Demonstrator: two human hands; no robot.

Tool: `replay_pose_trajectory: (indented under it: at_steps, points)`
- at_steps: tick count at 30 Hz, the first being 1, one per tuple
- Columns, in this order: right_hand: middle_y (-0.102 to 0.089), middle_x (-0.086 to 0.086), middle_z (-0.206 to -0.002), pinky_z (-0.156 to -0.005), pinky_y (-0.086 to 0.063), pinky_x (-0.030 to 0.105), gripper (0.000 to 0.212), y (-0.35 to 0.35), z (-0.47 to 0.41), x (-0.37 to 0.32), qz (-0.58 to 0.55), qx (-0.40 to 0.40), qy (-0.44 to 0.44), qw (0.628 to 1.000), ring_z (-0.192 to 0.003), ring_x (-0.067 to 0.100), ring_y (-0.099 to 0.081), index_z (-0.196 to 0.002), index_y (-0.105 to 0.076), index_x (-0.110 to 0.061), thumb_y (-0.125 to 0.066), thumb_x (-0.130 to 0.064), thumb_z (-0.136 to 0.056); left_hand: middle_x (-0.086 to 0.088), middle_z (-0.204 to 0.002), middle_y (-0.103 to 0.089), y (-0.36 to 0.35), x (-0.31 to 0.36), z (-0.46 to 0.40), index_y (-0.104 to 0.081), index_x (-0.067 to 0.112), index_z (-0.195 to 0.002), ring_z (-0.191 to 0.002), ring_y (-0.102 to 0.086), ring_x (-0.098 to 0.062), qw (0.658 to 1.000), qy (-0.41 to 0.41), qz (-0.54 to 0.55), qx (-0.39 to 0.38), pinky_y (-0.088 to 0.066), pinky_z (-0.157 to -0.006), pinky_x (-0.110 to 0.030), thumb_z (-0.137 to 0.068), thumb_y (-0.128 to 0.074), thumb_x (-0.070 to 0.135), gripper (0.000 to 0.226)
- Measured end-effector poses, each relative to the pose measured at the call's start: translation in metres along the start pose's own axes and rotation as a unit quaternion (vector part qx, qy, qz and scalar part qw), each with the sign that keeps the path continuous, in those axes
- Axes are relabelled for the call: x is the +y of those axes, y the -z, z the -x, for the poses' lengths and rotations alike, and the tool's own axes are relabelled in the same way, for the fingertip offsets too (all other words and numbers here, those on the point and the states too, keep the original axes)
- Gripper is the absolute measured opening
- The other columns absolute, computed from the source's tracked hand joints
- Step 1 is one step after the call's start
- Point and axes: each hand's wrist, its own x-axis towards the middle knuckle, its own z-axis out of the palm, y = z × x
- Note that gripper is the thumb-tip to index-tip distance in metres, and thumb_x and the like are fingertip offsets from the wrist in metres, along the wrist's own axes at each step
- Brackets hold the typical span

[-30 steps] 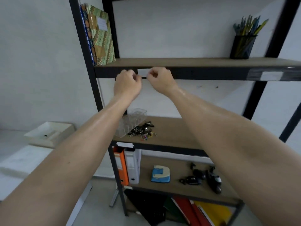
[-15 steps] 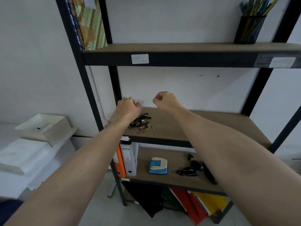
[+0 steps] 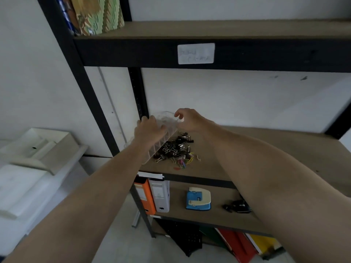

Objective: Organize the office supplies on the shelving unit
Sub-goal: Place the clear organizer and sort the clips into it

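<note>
Clips: a heap of black binder clips (image 3: 175,148) and coloured paper clips (image 3: 185,161) lies loose on the middle shelf (image 3: 266,149) of the black-framed shelving unit, touching the right side of the tray.
Tray: a clear plastic divided organizer tray (image 3: 163,130) sits at the left end of that shelf, near the rear upright; its compartments look empty, though blur makes this uncertain.
Change: a second ago both hands were pressing the white label (image 3: 196,53) onto the front edge of the upper shelf; they have since dropped to the shelf below, and the label stays stuck in place.
Left hand: the left hand (image 3: 149,130) lies over the tray's near rim, fingers curled over the plastic.
Right hand: the right hand (image 3: 190,119) hovers at the tray's far end, fingers loosely curled; whether it pinches the rim cannot be told.
Meaning: labelling appears finished, and sorting the clips into the tray looks like the step now beginning.
</note>
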Motion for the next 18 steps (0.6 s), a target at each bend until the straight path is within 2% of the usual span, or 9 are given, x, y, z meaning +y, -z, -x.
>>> replay_pose_trajectory:
  at_steps: [2,4,6,8,11,14,16,18]
  points:
    - [-0.048,0.005,-0.141,-0.098,-0.047,0.044,0.059,-0.009,-0.020,0.000,0.038,-0.045,-0.004,0.998,-0.123,0.025,-0.049,-0.142,-0.048,-0.025,-0.067,-0.033,-0.086,-0.015,-0.139,-0.042,-0.007,-0.010,-0.011,-0.039,0.017,-0.144,-0.129,-0.038,-0.039,0.998,0.041,-0.013,-0.043,-0.039,-0.100,-0.053,-0.080,-0.042,0.079,0.089]
    - [-0.037,0.002,-0.150,-0.104,-0.043,0.051,0.071,-0.015,-0.034,-0.001,0.062,-0.065,-0.003,0.996,-0.134,0.027,-0.037,-0.149,-0.038,-0.031,-0.067,-0.023,-0.086,-0.015,-0.148,-0.035,-0.013,-0.018,-0.022,-0.028,0.024,-0.151,-0.135,-0.031,-0.043,0.994,0.062,-0.030,-0.083,-0.033,-0.106,-0.056,-0.076,-0.047,0.080,0.095]
    - [-0.030,0.000,-0.155,-0.106,-0.040,0.051,0.077,-0.021,-0.050,-0.003,0.089,-0.086,0.009,0.992,-0.138,0.028,-0.030,-0.154,-0.030,-0.032,-0.065,-0.012,-0.089,-0.011,-0.144,-0.041,-0.024,-0.026,-0.035,-0.026,0.040,-0.148,-0.131,-0.037,-0.042,0.993,0.046,-0.025,-0.107,-0.034,-0.103,-0.059,-0.065,-0.051,0.086,0.099]
    - [-0.018,-0.001,-0.162,-0.110,-0.037,0.052,0.084,-0.026,-0.061,-0.005,0.136,-0.124,0.025,0.983,-0.141,0.030,-0.023,-0.157,-0.023,-0.034,-0.069,-0.015,-0.089,-0.005,-0.138,-0.048,-0.038,-0.032,-0.046,-0.024,0.056,-0.141,-0.124,-0.045,-0.037,0.993,0.026,0.001,-0.116,-0.037,-0.099,-0.059,-0.048,-0.056,0.089,0.104]
    - [-0.004,-0.003,-0.166,-0.107,-0.040,0.048,0.091,-0.032,-0.075,-0.002,0.187,-0.174,0.032,0.966,-0.144,0.034,-0.018,-0.157,-0.016,-0.040,-0.072,-0.017,-0.089,-0.002,-0.136,-0.048,-0.050,-0.034,-0.054,-0.022,0.058,-0.139,-0.124,-0.045,-0.034,0.992,0.025,0.011,-0.121,-0.037,-0.099,-0.062,-0.037,-0.062,0.084,0.113]
    - [-0.012,0.000,-0.163,-0.104,-0.043,0.048,0.091,-0.036,-0.081,0.005,0.196,-0.187,0.028,0.962,-0.140,0.034,-0.022,-0.156,-0.017,-0.043,-0.068,-0.008,-0.089,0.000,-0.137,-0.048,-0.051,-0.038,-0.062,-0.025,0.056,-0.139,-0.126,-0.045,-0.033,0.992,0.018,0.008,-0.125,-0.038,-0.100,-0.061,-0.038,-0.063,0.080,0.111]
    - [-0.023,0.006,-0.156,-0.102,-0.045,0.049,0.090,-0.036,-0.084,0.009,0.216,-0.163,0.037,0.962,-0.132,0.032,-0.028,-0.156,-0.020,-0.042,-0.062,0.002,-0.089,0.003,-0.138,-0.047,-0.050,-0.040,-0.063,-0.026,0.056,-0.139,-0.128,-0.045,-0.032,0.992,0.014,0.007,-0.126,-0.040,-0.100,-0.058,-0.037,-0.064,0.079,0.111]
    - [-0.027,0.009,-0.150,-0.098,-0.048,0.046,0.093,-0.036,-0.087,0.011,0.221,-0.152,0.040,0.963,-0.130,0.032,-0.029,-0.155,-0.021,-0.042,-0.060,0.007,-0.086,0.003,-0.140,-0.046,-0.045,-0.039,-0.060,-0.026,0.057,-0.139,-0.130,-0.044,-0.032,0.991,-0.003,0.009,-0.132,-0.039,-0.100,-0.056,-0.039,-0.064,0.076,0.109]
